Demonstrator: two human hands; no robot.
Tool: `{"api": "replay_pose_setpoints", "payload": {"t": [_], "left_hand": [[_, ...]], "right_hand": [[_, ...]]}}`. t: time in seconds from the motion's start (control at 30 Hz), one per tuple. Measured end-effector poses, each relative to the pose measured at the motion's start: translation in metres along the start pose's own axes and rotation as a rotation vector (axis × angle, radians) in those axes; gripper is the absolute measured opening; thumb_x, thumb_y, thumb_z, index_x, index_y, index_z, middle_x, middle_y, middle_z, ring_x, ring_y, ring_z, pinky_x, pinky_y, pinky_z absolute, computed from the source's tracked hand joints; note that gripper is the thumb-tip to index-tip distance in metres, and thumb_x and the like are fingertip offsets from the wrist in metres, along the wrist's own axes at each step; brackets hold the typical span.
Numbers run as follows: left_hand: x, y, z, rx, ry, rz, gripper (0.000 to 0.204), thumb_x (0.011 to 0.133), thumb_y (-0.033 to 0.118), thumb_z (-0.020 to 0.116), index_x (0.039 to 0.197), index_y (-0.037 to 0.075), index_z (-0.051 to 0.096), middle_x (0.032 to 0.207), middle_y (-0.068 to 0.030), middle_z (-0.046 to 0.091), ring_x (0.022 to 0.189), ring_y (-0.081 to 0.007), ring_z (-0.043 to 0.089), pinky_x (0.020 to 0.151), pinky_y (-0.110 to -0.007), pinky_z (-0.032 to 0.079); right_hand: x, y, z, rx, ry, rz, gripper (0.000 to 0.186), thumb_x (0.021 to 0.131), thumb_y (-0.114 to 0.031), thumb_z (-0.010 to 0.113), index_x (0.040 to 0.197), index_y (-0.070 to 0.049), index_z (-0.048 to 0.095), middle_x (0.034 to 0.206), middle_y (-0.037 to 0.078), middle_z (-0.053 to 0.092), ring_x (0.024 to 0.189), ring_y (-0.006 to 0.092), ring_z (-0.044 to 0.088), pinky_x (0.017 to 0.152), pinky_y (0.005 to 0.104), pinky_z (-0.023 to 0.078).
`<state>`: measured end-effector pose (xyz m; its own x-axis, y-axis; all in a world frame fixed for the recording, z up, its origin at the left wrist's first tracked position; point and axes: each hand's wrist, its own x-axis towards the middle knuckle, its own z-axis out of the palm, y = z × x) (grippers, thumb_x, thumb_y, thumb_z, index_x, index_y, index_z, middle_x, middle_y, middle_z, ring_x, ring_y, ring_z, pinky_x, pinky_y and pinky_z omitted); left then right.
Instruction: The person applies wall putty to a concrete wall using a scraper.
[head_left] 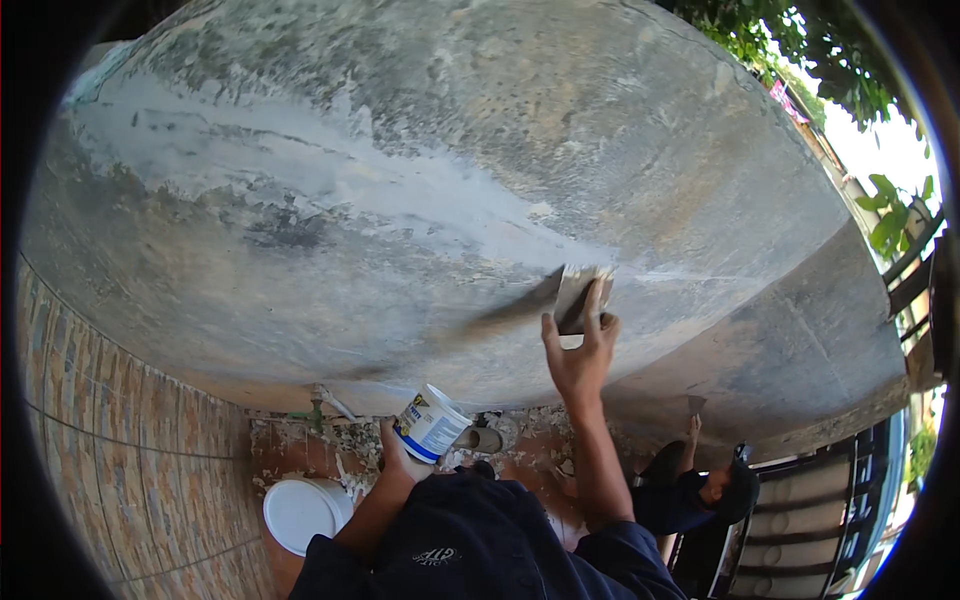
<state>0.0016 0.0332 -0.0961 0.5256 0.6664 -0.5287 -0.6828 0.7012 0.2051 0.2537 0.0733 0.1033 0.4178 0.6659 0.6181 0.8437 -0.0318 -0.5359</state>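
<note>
My right hand (580, 350) presses a flat metal putty knife (578, 296) against a large grey weathered wall (420, 180), beside a pale streak of filler. The blade lies flat on the surface and throws a dark shadow to its left. My left hand (396, 455) holds a small white tub with a blue and yellow label (431, 424), tilted, low near my lap. Both forearms come up from dark blue sleeves at the bottom edge.
A white bucket (300, 512) stands on the tiled floor at lower left, with scraped flakes of plaster (350, 440) along the wall's foot. Another person in dark clothes (690, 490) crouches at right, holding a scraper (696, 404) to the wall. A dark gate (800, 530) stands behind.
</note>
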Motion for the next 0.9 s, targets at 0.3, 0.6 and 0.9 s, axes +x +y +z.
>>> {"api": "replay_pose_setpoints", "payload": {"t": [0.3, 0.6, 0.9], "left_hand": [[0.001, 0.007, 0.003, -0.014, 0.094, -0.049, 0.068, 0.083, 0.066, 0.024, 0.111, 0.019, 0.062, 0.102, -0.0111, 0.066, 0.082, -0.0327, 0.06, 0.057, -0.044, 0.038], [-0.009, 0.001, 0.023, -0.032, 0.022, -0.115, 0.068, 0.087, 0.063, 0.024, 0.116, 0.013, 0.06, 0.103, -0.0172, 0.066, 0.078, -0.0355, 0.063, 0.047, -0.044, 0.041], [-0.003, 0.0, 0.009, -0.022, 0.078, -0.069, 0.066, 0.081, 0.065, 0.029, 0.114, 0.019, 0.062, 0.106, -0.01, 0.065, 0.088, -0.0319, 0.06, 0.062, -0.044, 0.04]], "right_hand": [[-0.068, 0.032, 0.006, -0.055, -0.343, 0.204, 0.084, 0.077, -0.031, 0.076, 0.147, -0.006, 0.037, 0.101, 0.02, 0.048, 0.088, 0.0346, 0.057, 0.076, 0.0445, 0.049], [-0.019, 0.018, 0.034, 0.08, 0.037, -0.15, 0.081, 0.072, -0.025, 0.082, 0.14, 0.0, 0.045, 0.1, 0.017, 0.046, 0.081, 0.0275, 0.051, 0.06, 0.0371, 0.048], [-0.063, 0.063, 0.071, -0.075, -0.016, -0.026, 0.076, 0.067, -0.029, 0.084, 0.133, -0.008, 0.054, 0.099, 0.018, 0.051, 0.084, 0.0339, 0.057, 0.068, 0.0424, 0.05]]}}
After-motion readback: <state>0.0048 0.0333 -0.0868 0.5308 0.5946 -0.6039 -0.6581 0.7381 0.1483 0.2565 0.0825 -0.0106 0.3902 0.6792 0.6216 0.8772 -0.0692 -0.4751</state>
